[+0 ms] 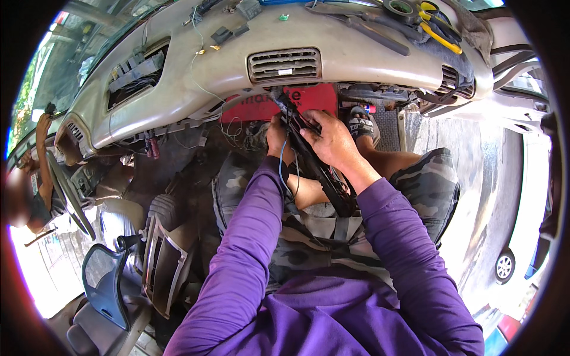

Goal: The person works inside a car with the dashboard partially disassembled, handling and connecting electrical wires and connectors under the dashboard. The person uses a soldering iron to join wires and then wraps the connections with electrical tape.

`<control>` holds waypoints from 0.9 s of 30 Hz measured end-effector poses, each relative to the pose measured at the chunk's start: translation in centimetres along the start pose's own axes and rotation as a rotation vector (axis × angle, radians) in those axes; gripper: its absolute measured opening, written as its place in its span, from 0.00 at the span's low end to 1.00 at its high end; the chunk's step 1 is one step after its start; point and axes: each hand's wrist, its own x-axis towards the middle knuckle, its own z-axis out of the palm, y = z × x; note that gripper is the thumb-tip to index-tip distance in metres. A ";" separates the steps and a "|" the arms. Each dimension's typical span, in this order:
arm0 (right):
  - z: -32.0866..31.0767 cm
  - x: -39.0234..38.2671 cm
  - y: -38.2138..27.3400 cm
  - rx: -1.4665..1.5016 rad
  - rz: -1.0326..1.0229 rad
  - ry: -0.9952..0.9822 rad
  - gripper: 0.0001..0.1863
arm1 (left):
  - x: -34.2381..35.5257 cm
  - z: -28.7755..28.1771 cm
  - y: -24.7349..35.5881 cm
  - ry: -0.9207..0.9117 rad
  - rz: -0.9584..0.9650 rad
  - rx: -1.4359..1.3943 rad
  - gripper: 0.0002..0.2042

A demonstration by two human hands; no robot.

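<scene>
Below the dashboard I hold a long black wiring bundle (326,185), with a thin blue wire and connectors along it, slanting down between my legs. My left hand (278,135) is closed on its upper part, fingers partly hidden behind it. My right hand (326,139) grips it just to the right, fingers curled over the black part. Behind it lies a red panel (236,110) in the footwell. Loose pale wires (228,133) hang left of my hands.
The beige dashboard (208,65) carries cutters (368,32), yellow-handled tools (439,35), tape (399,10) and connectors. A co-worker (38,202) sits left by the steering wheel (77,202). A grey chair (107,296) stands lower left. The open doorway (475,190) is right.
</scene>
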 end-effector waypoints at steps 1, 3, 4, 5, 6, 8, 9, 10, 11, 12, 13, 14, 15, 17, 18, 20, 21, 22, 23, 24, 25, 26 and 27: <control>0.0 0.1 -0.1 0.018 0.005 -0.013 0.19 | 0.5 -0.5 -0.1 0.004 -0.008 0.006 0.21; -0.2 0.4 -0.2 0.044 0.069 -0.059 0.18 | 1.3 -1.2 -0.1 0.028 0.000 0.043 0.21; -0.3 0.5 -0.2 0.058 0.100 -0.082 0.17 | 1.5 -1.6 -0.2 0.051 0.019 0.072 0.21; -0.3 0.7 -0.2 0.050 0.107 -0.083 0.17 | 1.8 -1.8 -0.1 0.074 0.039 0.101 0.21; -0.3 0.7 -0.3 0.043 0.113 -0.086 0.16 | 1.9 -2.2 0.1 0.063 0.249 0.381 0.21; 0.1 0.9 0.1 0.073 0.104 -0.087 0.15 | 1.7 -3.0 0.3 0.045 0.671 0.939 0.21; 0.1 0.9 0.7 0.106 0.096 -0.075 0.15 | 0.9 -1.7 0.0 0.084 0.697 0.877 0.22; 0.1 0.9 1.3 0.138 0.087 -0.063 0.14 | 0.0 -0.4 -0.5 0.125 0.722 0.815 0.22; -0.1 0.9 1.4 0.104 0.080 -0.079 0.15 | -1.0 0.9 0.0 0.142 0.721 0.808 0.22; -0.3 0.8 1.3 0.070 0.072 -0.096 0.15 | -2.0 2.1 0.5 0.160 0.721 0.801 0.23; -0.5 0.7 1.2 0.036 0.064 -0.111 0.15 | -2.8 3.0 1.8 0.151 0.694 0.847 0.23; -0.3 0.6 0.9 0.025 0.054 -0.114 0.15 | -3.1 3.0 2.6 0.153 0.672 0.894 0.24; 0.0 0.4 0.6 0.013 0.046 -0.116 0.16 | -3.1 2.8 2.8 0.154 0.644 0.863 0.25; 0.3 0.2 0.1 0.011 0.024 -0.109 0.16 | -2.7 2.6 3.2 0.155 0.587 0.803 0.28; 0.5 0.1 -0.2 0.020 0.010 -0.100 0.15 | -2.4 2.4 3.5 0.142 0.527 0.744 0.28; 0.3 0.3 -0.4 0.044 0.026 -0.116 0.15 | -1.9 2.4 3.9 0.109 0.405 0.624 0.29; 0.0 0.5 -0.6 0.059 0.057 -0.142 0.14 | -1.9 2.7 3.9 0.131 0.402 0.694 0.29; -0.2 0.7 -0.6 0.073 0.087 -0.167 0.13 | -2.0 2.9 3.9 0.152 0.399 0.765 0.29; -0.4 1.2 -0.4 0.034 0.079 -0.150 0.13 | -2.2 3.0 4.1 0.181 0.399 0.834 0.29; -0.6 1.9 -0.2 -0.006 0.072 -0.133 0.13 | -1.7 2.6 3.9 0.176 0.381 0.729 0.28; -0.7 2.6 0.0 -0.046 0.064 -0.116 0.13 | -1.0 2.0 3.5 0.171 0.363 0.624 0.28; -1.2 3.2 -0.7 0.026 0.177 -0.116 0.13 | -0.7 2.2 3.3 0.160 0.340 0.520 0.27; -0.9 3.7 -0.3 0.016 0.145 -0.092 0.14 | -0.7 2.1 3.1 0.127 0.328 0.479 0.26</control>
